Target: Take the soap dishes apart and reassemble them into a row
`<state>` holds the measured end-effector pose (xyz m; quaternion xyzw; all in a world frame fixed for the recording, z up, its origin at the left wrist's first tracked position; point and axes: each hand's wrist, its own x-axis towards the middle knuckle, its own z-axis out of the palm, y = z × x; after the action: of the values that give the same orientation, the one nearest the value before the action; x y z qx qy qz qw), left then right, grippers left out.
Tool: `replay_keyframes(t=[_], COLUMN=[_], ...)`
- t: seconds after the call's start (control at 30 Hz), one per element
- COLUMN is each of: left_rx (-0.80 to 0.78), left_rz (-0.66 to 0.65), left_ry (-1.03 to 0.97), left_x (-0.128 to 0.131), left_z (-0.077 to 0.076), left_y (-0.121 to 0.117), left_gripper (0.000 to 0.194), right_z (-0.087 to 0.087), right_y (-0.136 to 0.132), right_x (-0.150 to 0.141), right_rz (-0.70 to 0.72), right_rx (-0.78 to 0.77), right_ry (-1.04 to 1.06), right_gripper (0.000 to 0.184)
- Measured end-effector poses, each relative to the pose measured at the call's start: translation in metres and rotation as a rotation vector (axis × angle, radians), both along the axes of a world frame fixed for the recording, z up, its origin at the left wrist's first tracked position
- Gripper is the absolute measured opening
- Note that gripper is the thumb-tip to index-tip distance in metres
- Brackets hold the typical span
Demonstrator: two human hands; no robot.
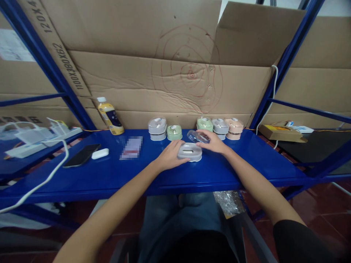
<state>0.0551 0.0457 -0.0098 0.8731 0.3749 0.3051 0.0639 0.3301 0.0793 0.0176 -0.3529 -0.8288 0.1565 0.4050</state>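
Observation:
A small grey oval container (192, 155) with a slot in its top sits on the blue tabletop, close to the front edge. My left hand (170, 156) grips its left side, thumb along the front and fingers behind. My right hand (214, 142) holds a clear plastic lid (195, 136), tilted, just above and behind the container. Behind them stand lidded containers of similar shape: a stacked grey one (157, 128), a green one (174, 132), another green one (204, 124), a second grey one (220, 128) and a peach one (234, 128).
On the left of the blue table (109, 182) lie a phone (82, 155), a white earbud case (100, 153) and a blurred-out flat item (131, 148). A yellow drink bottle (111, 117) stands behind. A white cable (59, 170) crosses the left edge; cardboard (123, 80) walls the back.

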Motion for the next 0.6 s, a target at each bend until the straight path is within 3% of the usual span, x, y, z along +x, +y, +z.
replay_keyframes(t=[0.13, 0.23, 0.6], left_rx=[-0.164, -0.211, -0.173], left_rz=[0.022, 0.020, 0.013], left_ry=[-0.101, -0.155, -0.147], left_x=[0.001, 0.003, 0.004], left_z=[-0.006, -0.010, -0.013], left_y=[0.006, 0.009, 0.010], left_gripper=[0.111, 0.127, 0.126], right_z=[0.002, 0.000, -0.005], right_y=[-0.010, -0.015, -0.029], right_x=[-0.013, -0.023, -0.044], right_rz=[0.101, 0.098, 0.009], right_rx=[0.081, 0.077, 0.023], right_ry=[-0.136, -0.238, -0.410], right_gripper=[0.075, 0.080, 0.081])
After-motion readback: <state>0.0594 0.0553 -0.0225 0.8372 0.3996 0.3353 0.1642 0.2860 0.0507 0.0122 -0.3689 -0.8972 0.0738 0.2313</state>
